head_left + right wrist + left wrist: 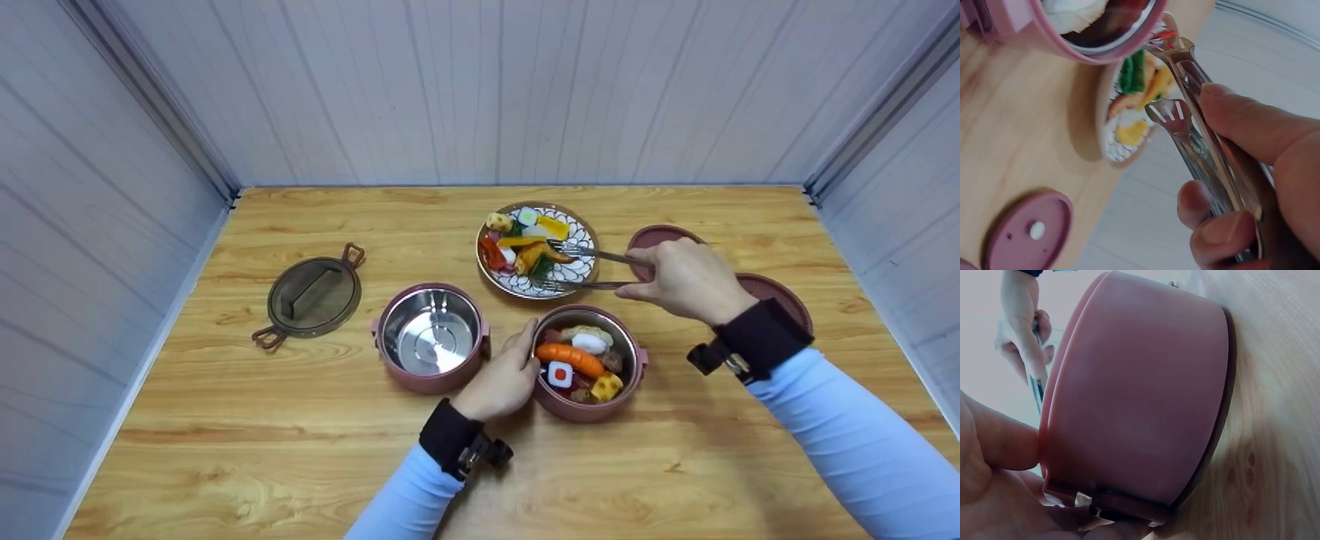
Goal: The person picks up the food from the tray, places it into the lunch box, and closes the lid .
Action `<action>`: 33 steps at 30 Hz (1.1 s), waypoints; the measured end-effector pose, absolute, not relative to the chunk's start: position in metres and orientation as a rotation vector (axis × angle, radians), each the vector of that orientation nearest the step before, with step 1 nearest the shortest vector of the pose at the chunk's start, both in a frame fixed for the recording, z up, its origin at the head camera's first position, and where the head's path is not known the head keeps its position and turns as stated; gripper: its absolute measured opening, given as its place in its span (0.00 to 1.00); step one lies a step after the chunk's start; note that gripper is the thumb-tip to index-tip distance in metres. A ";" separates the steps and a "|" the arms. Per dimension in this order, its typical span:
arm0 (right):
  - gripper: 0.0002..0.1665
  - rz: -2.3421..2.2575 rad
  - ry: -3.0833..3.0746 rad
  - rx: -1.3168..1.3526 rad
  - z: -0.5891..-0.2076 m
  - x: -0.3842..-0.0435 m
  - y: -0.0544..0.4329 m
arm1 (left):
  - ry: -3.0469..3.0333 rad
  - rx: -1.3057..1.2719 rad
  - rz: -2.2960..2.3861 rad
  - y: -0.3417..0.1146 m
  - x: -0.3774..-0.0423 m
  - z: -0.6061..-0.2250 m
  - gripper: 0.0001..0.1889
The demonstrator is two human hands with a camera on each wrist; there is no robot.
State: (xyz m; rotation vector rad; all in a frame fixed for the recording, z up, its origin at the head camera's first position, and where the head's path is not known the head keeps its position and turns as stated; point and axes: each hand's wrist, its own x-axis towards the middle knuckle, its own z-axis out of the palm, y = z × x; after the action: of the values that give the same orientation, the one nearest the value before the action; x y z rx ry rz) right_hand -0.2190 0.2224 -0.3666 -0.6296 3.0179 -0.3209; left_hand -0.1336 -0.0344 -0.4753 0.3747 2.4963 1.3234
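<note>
My left hand [504,379] grips the left side of a pink pot [640,375], its thumb at the rim and its fingers by the side handle [1129,506]. Toy food fills this pot, with an orange sausage [571,358], a sushi roll [560,374] and a cheese piece [607,387] on top. In my right hand [686,279] is a pair of metal tongs [1207,146], held between thumb and fingers. The tongs' tips are spread apart over the right part of a patterned plate [517,283], which bears more toy food such as a yellow strip [523,241].
A second pink pot [429,381], with a bare steel inside, stands left of my left hand. Farther left lies a dark lid [322,300] with two loop handles. Two round pink lids [660,234] lie at the right, partly hidden by my right hand and wrist.
</note>
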 end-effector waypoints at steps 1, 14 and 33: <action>0.34 -0.325 3.016 -0.624 -0.370 -0.221 0.221 | 2.501 0.378 1.321 -0.034 -0.133 -0.475 0.33; 0.37 -0.334 2.979 -0.545 -0.387 -0.231 0.218 | 2.488 0.382 1.336 -0.034 -0.134 -0.475 0.33; 0.34 -0.386 2.986 -0.554 -0.365 -0.224 0.240 | 2.515 0.375 1.313 -0.034 -0.133 -0.475 0.33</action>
State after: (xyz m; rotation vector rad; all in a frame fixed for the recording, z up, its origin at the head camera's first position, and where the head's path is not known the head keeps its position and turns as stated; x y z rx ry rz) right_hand -0.2245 0.2397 -0.3647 -0.5536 2.9859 -0.3861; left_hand -0.1329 -0.0338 -0.4747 0.3750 2.5153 1.3133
